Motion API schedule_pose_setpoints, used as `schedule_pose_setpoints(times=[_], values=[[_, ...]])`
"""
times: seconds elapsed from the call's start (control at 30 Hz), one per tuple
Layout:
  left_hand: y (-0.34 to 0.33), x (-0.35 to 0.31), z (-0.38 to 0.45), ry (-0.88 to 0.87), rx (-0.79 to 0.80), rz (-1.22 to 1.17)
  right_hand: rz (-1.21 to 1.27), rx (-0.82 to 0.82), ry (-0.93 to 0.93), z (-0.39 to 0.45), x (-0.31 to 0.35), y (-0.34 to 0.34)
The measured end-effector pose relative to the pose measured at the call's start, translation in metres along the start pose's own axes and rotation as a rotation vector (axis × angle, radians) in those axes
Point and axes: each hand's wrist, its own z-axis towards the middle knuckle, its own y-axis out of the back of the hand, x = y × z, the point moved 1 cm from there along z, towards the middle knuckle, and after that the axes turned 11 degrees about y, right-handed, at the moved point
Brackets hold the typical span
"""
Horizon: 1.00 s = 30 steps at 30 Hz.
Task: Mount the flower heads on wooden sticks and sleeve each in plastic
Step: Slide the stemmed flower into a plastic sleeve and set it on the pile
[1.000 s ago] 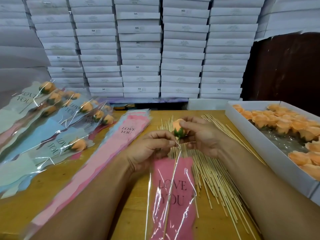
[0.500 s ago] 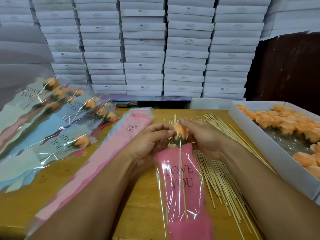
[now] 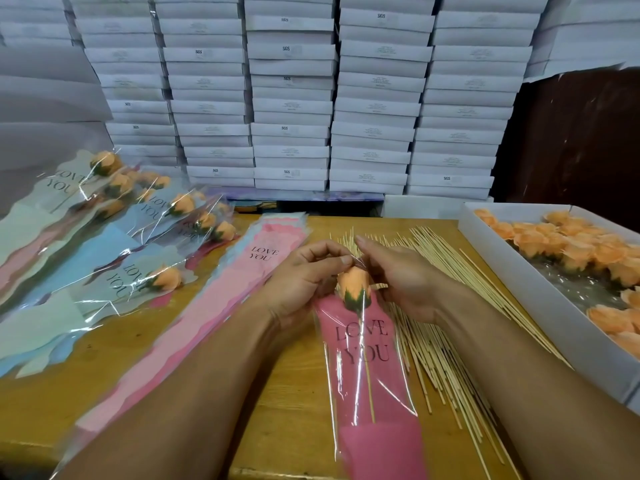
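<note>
An orange flower head (image 3: pixel 354 287) on a thin wooden stick (image 3: pixel 369 386) sits inside a pink "LOVE YOU" plastic sleeve (image 3: pixel 372 393) at the table's middle. My left hand (image 3: pixel 304 278) pinches the sleeve's clear top edge left of the flower. My right hand (image 3: pixel 398 275) pinches the same edge on the right. The flower lies below the sleeve's mouth, with the stick running down toward me.
Loose wooden sticks (image 3: pixel 446 327) are spread under and right of my right hand. A white box (image 3: pixel 540 296) of orange flower heads (image 3: pixel 571 247) stands on the right. A stack of empty pink sleeves (image 3: pixel 214 313) and finished sleeved flowers (image 3: pixel 114 237) lie left. Stacked white boxes (image 3: pixel 294 98) fill the back.
The flower on its stick slid down into the pink sleeve. Both hands moved from the flower and stick to the sleeve's top edge.
</note>
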Motion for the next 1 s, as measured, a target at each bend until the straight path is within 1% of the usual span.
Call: schedule_pose_setpoints(times=[0.07,0.23,0.33,0.43,0.53,0.63,0.8,0.9,1.0], values=[[-0.002,0.000,-0.001,-0.025,0.001,0.001,0.012,0.012,0.018,0.000,-0.001,-0.002],[-0.001,0.002,0.001,-0.073,-0.056,0.059,0.021,0.022,0.086,0.001,-0.006,-0.002],[-0.002,0.003,0.000,-0.077,-0.039,0.087,0.030,-0.004,0.119,0.004,-0.008,-0.001],[-0.002,0.003,0.001,-0.055,-0.056,0.120,0.029,-0.018,0.141,0.006,-0.011,0.002],[0.000,0.003,0.002,-0.040,-0.066,0.111,-0.010,0.029,0.133,0.004,-0.009,0.006],[0.000,0.002,0.002,-0.066,-0.068,0.104,0.002,0.100,0.137,0.001,-0.005,0.009],[-0.001,0.002,0.002,-0.078,-0.047,0.082,0.044,0.099,0.204,-0.001,0.001,0.010],[-0.001,0.001,0.003,-0.073,-0.035,0.049,0.016,0.110,0.223,-0.003,0.004,0.008],[-0.001,0.001,0.003,-0.088,-0.080,0.061,-0.018,0.143,0.217,-0.003,0.001,0.005]])
